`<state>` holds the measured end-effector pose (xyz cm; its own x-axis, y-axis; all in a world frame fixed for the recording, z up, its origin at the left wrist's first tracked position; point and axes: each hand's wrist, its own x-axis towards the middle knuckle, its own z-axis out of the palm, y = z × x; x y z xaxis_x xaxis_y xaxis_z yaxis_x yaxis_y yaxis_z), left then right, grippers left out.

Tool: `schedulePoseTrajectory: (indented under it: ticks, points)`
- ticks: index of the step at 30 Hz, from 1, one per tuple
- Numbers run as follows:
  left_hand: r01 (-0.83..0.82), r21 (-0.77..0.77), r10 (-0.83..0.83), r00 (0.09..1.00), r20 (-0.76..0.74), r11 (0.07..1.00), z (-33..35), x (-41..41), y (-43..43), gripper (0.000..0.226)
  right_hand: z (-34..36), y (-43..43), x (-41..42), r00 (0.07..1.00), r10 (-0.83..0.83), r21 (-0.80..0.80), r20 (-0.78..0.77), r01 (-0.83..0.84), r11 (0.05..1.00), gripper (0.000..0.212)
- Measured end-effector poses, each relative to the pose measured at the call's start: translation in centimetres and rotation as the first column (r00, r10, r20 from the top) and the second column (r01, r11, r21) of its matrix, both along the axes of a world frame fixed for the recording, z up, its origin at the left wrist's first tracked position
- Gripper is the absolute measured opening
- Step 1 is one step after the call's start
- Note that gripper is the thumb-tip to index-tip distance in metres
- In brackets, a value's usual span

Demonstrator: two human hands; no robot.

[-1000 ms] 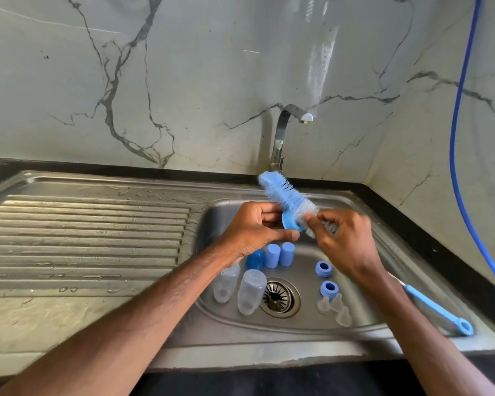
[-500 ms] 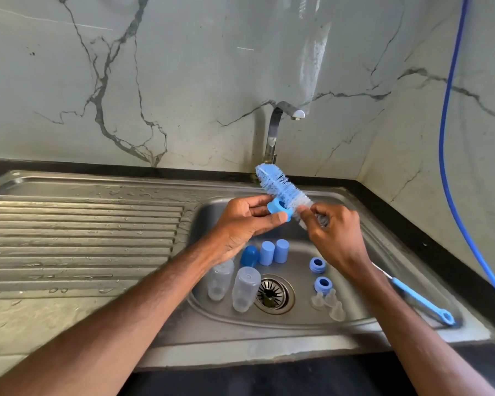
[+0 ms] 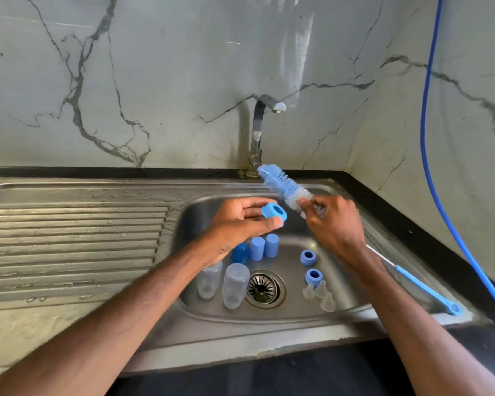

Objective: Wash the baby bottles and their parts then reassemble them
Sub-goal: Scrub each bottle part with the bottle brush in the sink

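- Left hand (image 3: 237,224): thumb and fingertips pinch a blue screw ring (image 3: 274,214), held above the sink basin (image 3: 283,260).
- Right hand (image 3: 336,227): fingers curled round the bottle brush (image 3: 283,187) just below its bristles; the bristles are clear of the ring.
- Basin floor: two clear bottles (image 3: 235,284), three blue caps (image 3: 257,248), two further rings (image 3: 308,257), clear teats (image 3: 322,290).

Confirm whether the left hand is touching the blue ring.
Touching. The head view shows the left hand pinching the blue ring, with the thumb under its near edge and the fingers on its far side. The right hand grips the brush.
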<state>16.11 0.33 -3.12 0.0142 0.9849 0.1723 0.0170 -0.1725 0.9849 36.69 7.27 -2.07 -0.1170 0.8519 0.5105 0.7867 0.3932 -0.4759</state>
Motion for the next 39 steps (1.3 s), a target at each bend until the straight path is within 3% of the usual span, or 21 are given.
schedulePoseTrajectory:
  ticks: [5,8,11,14,17,21,26,30,32,36,39]
  points:
    - [-0.024,-0.019,0.018,0.960,-0.279,1.000,-2.3,2.3,1.8,0.048,-0.8,0.6,1.3,0.996,-0.086,-0.075,0.023,0.087,0.993,0.035]
    - [-0.026,-0.056,-0.007,0.850,-0.526,0.998,-3.8,3.6,3.3,0.045,-0.6,0.8,1.4,0.993,-0.118,-0.094,0.008,0.118,0.989,0.033]
    - [-0.020,-0.074,-0.031,0.776,-0.631,0.997,-5.2,5.0,5.4,0.040,-0.7,0.8,1.6,0.991,-0.131,-0.095,-0.025,0.128,0.987,0.038]
    - [-0.024,-0.039,-0.015,0.633,-0.774,0.999,-6.8,6.3,7.6,0.037,-0.8,1.0,1.9,0.987,-0.147,-0.093,-0.064,0.141,0.986,0.042]
    - [0.021,-0.039,-0.044,0.425,-0.904,0.999,-8.1,7.4,9.4,0.037,-0.8,1.3,2.0,0.987,-0.142,-0.087,-0.077,0.135,0.987,0.042]
    - [0.050,-0.123,-0.131,0.242,-0.961,0.991,-9.9,9.1,10.9,0.059,-0.8,1.5,2.0,0.986,-0.139,-0.084,-0.089,0.132,0.988,0.045]
    - [0.059,-0.101,-0.109,0.148,-0.983,0.993,-12.5,9.5,12.3,0.043,-0.9,1.7,2.1,0.989,-0.122,-0.092,-0.088,0.114,0.989,0.047]
    - [0.080,-0.099,-0.096,-0.040,-0.995,0.992,-13.3,9.2,12.4,0.032,-0.9,1.9,2.2,0.989,-0.114,-0.086,-0.092,0.107,0.991,0.047]
    - [0.109,-0.067,-0.063,-0.044,-0.997,0.992,-13.2,9.3,12.4,0.031,-0.9,2.0,2.3,0.989,-0.112,-0.083,-0.100,0.104,0.991,0.047]
    - [0.165,-0.014,-0.032,0.104,-0.994,0.986,-13.3,9.9,14.1,0.036,-1.2,1.9,2.2,0.988,-0.114,-0.079,-0.106,0.106,0.991,0.045]
    - [0.182,-0.071,-0.092,0.113,-0.989,0.981,-13.7,10.4,15.8,0.041,-1.2,1.9,2.2,0.987,-0.118,-0.093,-0.110,0.108,0.990,0.044]
